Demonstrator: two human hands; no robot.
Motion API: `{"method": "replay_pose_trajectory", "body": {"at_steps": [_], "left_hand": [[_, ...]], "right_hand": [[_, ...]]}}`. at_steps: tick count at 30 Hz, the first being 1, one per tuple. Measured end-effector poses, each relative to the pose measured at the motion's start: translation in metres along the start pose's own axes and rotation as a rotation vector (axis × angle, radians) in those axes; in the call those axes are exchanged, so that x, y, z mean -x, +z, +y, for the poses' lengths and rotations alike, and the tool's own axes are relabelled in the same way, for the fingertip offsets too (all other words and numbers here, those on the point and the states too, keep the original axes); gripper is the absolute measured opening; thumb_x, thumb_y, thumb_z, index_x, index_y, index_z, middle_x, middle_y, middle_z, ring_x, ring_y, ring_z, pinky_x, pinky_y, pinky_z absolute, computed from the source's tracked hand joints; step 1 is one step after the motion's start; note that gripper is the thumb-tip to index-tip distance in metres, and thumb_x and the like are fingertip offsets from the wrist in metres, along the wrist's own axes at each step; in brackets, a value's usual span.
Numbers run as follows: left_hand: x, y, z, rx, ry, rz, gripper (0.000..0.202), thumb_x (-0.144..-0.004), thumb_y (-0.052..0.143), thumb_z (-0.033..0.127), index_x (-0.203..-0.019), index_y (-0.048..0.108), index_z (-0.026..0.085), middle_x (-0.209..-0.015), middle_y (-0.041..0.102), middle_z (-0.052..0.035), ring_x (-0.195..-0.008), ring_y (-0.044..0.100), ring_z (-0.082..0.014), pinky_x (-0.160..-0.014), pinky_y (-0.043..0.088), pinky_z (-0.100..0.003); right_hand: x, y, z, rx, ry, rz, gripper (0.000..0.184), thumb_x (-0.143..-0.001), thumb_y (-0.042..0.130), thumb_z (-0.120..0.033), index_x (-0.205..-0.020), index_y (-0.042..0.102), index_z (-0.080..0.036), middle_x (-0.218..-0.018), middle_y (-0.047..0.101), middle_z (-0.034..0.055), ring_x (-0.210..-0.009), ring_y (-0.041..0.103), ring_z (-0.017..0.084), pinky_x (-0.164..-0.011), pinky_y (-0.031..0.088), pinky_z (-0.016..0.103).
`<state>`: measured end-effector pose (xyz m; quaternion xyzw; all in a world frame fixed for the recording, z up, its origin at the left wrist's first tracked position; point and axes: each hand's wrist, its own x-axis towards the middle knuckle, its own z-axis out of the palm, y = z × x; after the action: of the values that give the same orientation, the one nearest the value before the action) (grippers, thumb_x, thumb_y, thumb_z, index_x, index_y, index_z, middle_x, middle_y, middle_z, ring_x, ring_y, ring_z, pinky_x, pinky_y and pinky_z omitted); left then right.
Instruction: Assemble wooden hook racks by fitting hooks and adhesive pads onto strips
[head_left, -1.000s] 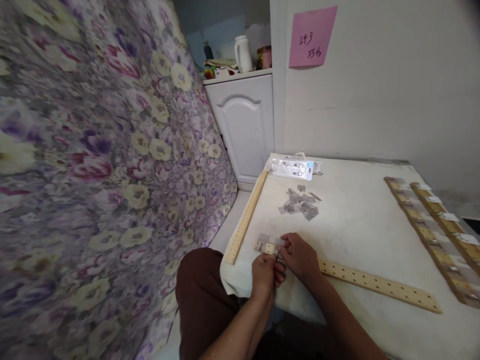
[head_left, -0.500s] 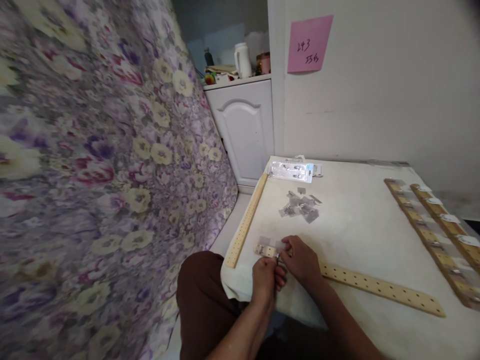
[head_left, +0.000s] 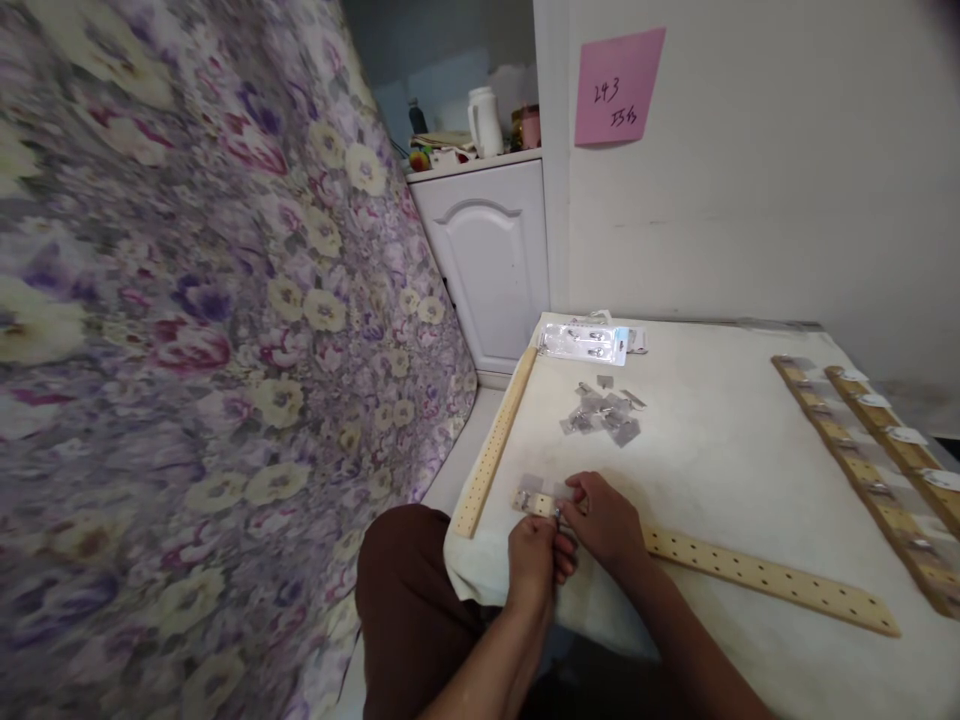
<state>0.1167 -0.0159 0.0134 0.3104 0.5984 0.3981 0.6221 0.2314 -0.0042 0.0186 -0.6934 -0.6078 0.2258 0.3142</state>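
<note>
A pale wooden strip with rows of holes point(head_left: 772, 578) lies across the near part of the table, running under my hands. My left hand point(head_left: 532, 558) is closed at the strip's near edge, fingers curled under, by a small shiny metal piece. Pressed against the same spot from the right, my right hand point(head_left: 606, 522) pinches a small clear plastic card, its contents partly hidden by the fingers. Left of the fingers, more clear plastic cards with metal bits point(head_left: 531, 490) sit along the strip's end. Further back lies a loose pile of similar grey-clear cards point(head_left: 602, 412).
Another holed strip point(head_left: 496, 440) lies along the table's left edge. At the right, two strips point(head_left: 862, 470) carry several attached cards. A clear blister pack point(head_left: 583, 342) rests at the back. A white cabinet point(head_left: 487, 260) and a floral curtain point(head_left: 225, 350) stand left.
Both hands keep almost the same place and hold on the strip. The whole view has shifted very slightly; the pile and other strips lie as before.
</note>
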Motion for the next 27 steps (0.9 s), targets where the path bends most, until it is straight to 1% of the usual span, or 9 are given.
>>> {"method": "replay_pose_trajectory", "body": {"at_steps": [14,27], "left_hand": [[-0.0011,0.0001,0.001,-0.012,-0.004,0.003,0.023,-0.071,0.053,0.039,-0.062,0.047,0.019,-0.041,0.056,0.0043,-0.025,0.041,-0.0061,-0.028,0.021,-0.018],[-0.0005,0.0004,0.0009,-0.007,-0.012,0.002,0.02,-0.073,0.051,0.034,-0.062,0.047,0.018,-0.041,0.056,0.004,-0.025,0.042,-0.0057,-0.027,0.021,-0.016]], "right_hand": [[-0.0004,0.0002,-0.0009,0.003,0.001,0.004,0.023,-0.075,0.057,-0.032,-0.095,0.057,-0.022,-0.084,0.06,-0.0012,-0.076,0.057,0.015,-0.066,0.036,0.024],[-0.0056,0.0004,-0.001,-0.004,0.089,-0.034,0.023,-0.071,0.061,-0.034,-0.091,0.058,-0.025,-0.082,0.061,-0.0036,-0.076,0.057,0.015,-0.065,0.034,0.025]]}}
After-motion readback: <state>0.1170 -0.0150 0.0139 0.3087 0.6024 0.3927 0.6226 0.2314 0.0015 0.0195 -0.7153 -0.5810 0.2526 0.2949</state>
